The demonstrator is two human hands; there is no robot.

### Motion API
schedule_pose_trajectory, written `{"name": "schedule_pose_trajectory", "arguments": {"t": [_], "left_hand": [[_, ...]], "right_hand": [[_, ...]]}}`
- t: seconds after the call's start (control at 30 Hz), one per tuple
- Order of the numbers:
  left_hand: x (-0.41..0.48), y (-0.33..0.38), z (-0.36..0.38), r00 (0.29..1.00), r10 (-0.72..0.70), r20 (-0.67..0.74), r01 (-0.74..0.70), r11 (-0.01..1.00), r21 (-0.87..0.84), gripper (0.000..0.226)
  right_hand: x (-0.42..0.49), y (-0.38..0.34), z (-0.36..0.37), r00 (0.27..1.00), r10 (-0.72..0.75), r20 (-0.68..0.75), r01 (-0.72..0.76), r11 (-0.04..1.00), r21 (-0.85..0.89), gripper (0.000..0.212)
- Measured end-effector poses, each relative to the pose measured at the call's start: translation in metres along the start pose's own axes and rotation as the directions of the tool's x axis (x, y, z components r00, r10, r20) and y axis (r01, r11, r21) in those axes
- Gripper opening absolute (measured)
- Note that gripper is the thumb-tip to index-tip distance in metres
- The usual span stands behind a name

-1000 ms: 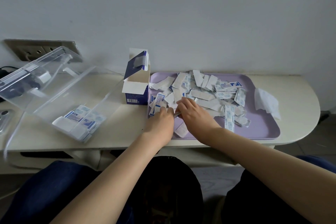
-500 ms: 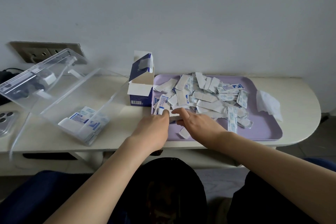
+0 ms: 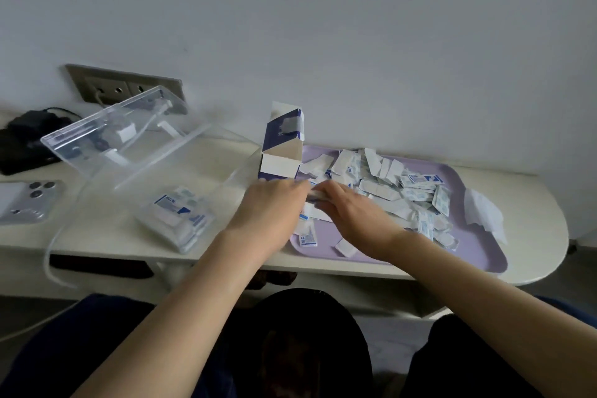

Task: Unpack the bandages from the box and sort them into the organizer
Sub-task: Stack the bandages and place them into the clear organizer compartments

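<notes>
Nearest to me, two bare forearms reach forward over dark-clothed knees to the pale surface (image 3: pixel 106 237).

1. The left hand (image 3: pixel 268 212) and the right hand (image 3: pixel 353 215) meet at the near-left corner of the purple tray (image 3: pixel 481 260).
2. The right hand's fingers (image 3: pixel 323 195) are curled around a small bandage stack (image 3: pixel 312 196), held just above the tray.
3. The left hand's fingers (image 3: pixel 298 186) reach the same stack. They are blurred, so I cannot tell whether they grip it or only touch it.
4. A few single wrapped strips (image 3: pixel 307 238) lie on the tray just beside the hands.

To the left, the clear organizer (image 3: pixel 97 203) sits with its lid (image 3: pixel 106 136) propped open. One near compartment holds sorted bandages (image 3: pixel 181 218) in a flat bundle.

Beyond the hands, the blue-and-white box (image 3: pixel 281 147) stands upright with its top flap open, touching the tray's left edge. The loose bandage pile (image 3: pixel 391 186) covers the tray's middle and far part.

A crumpled tissue (image 3: pixel 484 215) lies on the tray's right edge. A phone (image 3: pixel 27 202) lies face down at far left, with a black item (image 3: pixel 22 139) behind it. A wall outlet (image 3: pixel 124 87) sits behind the organizer.
</notes>
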State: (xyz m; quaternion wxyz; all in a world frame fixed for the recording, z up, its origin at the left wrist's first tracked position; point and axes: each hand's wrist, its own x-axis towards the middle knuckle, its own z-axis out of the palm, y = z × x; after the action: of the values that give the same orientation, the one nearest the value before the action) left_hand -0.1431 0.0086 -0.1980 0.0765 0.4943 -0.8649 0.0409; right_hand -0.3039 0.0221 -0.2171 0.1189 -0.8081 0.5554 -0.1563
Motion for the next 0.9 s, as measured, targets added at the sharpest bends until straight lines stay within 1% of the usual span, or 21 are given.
{"name": "schedule_pose_trajectory", "arguments": {"t": [0.07, 0.13, 0.2, 0.27, 0.37, 0.4, 0.47, 0.53, 0.57, 0.6, 0.63, 0.7, 0.73, 0.8, 0.9], "left_hand": [[-0.002, -0.012, -0.009, 0.994, -0.027, -0.106, 0.021, 0.998, -0.065, 0.019], [-0.006, -0.026, -0.014, 0.975, -0.089, -0.204, 0.046, 0.977, -0.208, 0.014], [-0.009, -0.037, -0.02, 0.956, -0.127, -0.266, 0.038, 0.948, -0.315, 0.003], [-0.016, -0.051, -0.024, 0.93, -0.155, -0.334, 0.023, 0.93, -0.366, 0.008], [-0.028, -0.074, -0.029, 0.886, -0.208, -0.414, 0.031, 0.918, -0.394, 0.009], [-0.033, -0.081, -0.03, 0.874, -0.228, -0.429, 0.04, 0.914, -0.405, 0.009], [-0.043, -0.094, -0.03, 0.856, -0.268, -0.443, 0.067, 0.906, -0.418, 0.009], [-0.054, -0.107, -0.027, 0.841, -0.323, -0.433, 0.119, 0.893, -0.435, 0.009], [-0.059, -0.114, -0.025, 0.841, -0.354, -0.409, 0.153, 0.881, -0.447, 0.007], [-0.064, -0.12, -0.022, 0.846, -0.39, -0.363, 0.202, 0.865, -0.459, 0.011], [-0.069, -0.127, -0.018, 0.856, -0.419, -0.301, 0.256, 0.852, -0.457, 0.019], [-0.079, -0.136, -0.012, 0.888, -0.426, -0.176, 0.337, 0.861, -0.382, 0.034], [-0.083, -0.139, -0.01, 0.902, -0.416, -0.117, 0.362, 0.874, -0.324, 0.037], [-0.088, -0.142, -0.009, 0.925, -0.379, -0.024, 0.361, 0.898, -0.251, 0.035], [-0.091, -0.141, -0.012, 0.946, -0.317, 0.062, 0.323, 0.919, -0.225, 0.024]], "right_hand": [[0.007, -0.013, -0.012, 0.997, -0.039, -0.069, 0.042, 0.998, 0.055, 0.027], [0.017, -0.025, -0.019, 0.988, -0.09, -0.126, 0.098, 0.994, 0.056, 0.028], [0.025, -0.035, -0.023, 0.978, -0.119, -0.171, 0.134, 0.988, 0.078, 0.025], [0.037, -0.047, -0.022, 0.96, -0.171, -0.223, 0.2, 0.973, 0.115, 0.026], [0.058, -0.066, -0.02, 0.926, -0.22, -0.307, 0.276, 0.949, 0.152, 0.025], [0.066, -0.072, -0.018, 0.91, -0.244, -0.335, 0.3, 0.945, 0.127, 0.022], [0.081, -0.085, -0.012, 0.879, -0.306, -0.365, 0.337, 0.941, 0.023, 0.018], [0.097, -0.097, -0.004, 0.862, -0.36, -0.356, 0.355, 0.931, -0.082, 0.02], [0.103, -0.103, 0.001, 0.871, -0.367, -0.328, 0.348, 0.93, -0.116, 0.022], [0.111, -0.106, 0.006, 0.893, -0.351, -0.281, 0.325, 0.936, -0.137, 0.024], [0.119, -0.11, 0.011, 0.924, -0.316, -0.215, 0.287, 0.945, -0.158, 0.024], [0.138, -0.111, 0.019, 0.983, -0.176, -0.044, 0.164, 0.964, -0.21, 0.025], [0.148, -0.111, 0.023, 0.995, -0.09, 0.041, 0.097, 0.967, -0.236, 0.027], [0.165, -0.11, 0.031, 0.989, 0.038, 0.146, 0.006, 0.958, -0.288, 0.029], [0.186, -0.104, 0.045, 0.959, 0.139, 0.248, -0.049, 0.939, -0.339, 0.032]]}}
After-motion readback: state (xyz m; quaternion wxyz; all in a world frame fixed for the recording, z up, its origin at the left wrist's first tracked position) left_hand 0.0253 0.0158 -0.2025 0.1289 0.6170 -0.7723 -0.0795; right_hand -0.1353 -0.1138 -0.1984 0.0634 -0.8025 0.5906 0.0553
